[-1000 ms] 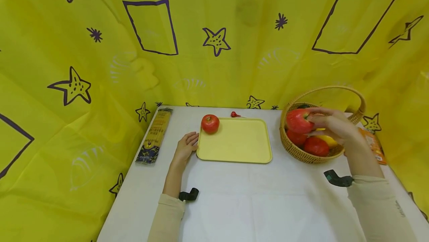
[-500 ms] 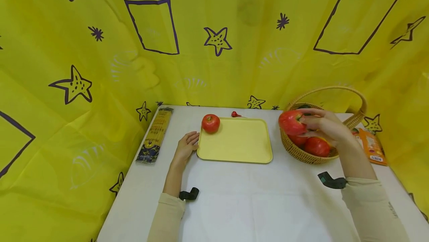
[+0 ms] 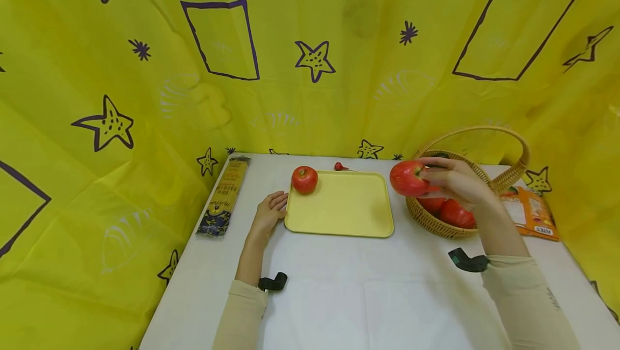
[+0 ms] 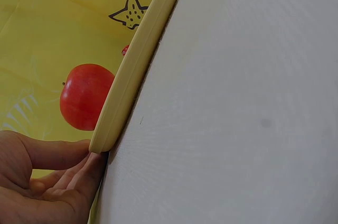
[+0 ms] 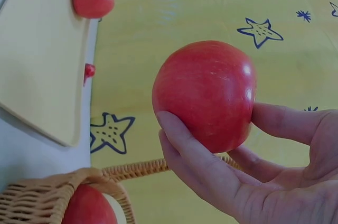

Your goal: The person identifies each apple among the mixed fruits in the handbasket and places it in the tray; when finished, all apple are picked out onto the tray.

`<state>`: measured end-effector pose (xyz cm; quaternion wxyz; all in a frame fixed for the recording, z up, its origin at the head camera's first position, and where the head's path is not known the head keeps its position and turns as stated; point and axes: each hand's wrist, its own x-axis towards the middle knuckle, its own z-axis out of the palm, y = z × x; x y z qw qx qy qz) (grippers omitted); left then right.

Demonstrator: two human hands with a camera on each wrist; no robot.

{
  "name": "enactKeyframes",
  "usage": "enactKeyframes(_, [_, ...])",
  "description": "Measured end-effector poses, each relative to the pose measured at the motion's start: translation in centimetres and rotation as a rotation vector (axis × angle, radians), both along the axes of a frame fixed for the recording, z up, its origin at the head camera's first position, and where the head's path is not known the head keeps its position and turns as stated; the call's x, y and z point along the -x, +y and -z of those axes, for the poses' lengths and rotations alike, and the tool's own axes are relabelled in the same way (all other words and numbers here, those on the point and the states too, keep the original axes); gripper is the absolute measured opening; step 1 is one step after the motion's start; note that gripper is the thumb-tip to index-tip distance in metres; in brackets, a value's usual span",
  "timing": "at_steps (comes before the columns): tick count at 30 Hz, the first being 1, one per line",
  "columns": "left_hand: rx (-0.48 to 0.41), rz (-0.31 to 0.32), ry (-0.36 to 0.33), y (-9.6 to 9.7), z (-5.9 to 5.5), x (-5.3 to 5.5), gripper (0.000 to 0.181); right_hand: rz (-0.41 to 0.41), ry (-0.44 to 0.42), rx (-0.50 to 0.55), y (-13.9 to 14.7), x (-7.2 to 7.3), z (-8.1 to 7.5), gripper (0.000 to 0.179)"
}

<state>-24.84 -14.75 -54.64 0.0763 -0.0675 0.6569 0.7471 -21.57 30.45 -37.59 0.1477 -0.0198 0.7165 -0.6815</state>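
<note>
In the head view, my right hand holds a red apple above the near-left rim of the wicker basket. The right wrist view shows fingers and thumb curled round the apple. More red fruit lies in the basket, partly hidden by the hand. A yellow tray lies on the table, with another red apple in its far-left corner. At the tray's left edge is my left hand. In the left wrist view its thumb and fingers pinch the tray's rim.
A packet of dry noodles lies at the table's left edge. Behind the tray is a small red item with a thin tail. An orange packet lies right of the basket. A yellow patterned curtain borders the table.
My right hand has carried the apple from above the basket's middle leftward, past its left rim towards the tray. My left hand has stayed at the tray's edge.
</note>
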Motion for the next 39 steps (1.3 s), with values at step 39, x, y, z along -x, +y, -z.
enactKeyframes(39, [0.019, 0.003, 0.012, -0.1, 0.3, 0.1, 0.066, -0.061, -0.068, -0.003, -8.7, 5.5, 4.7, 0.056])
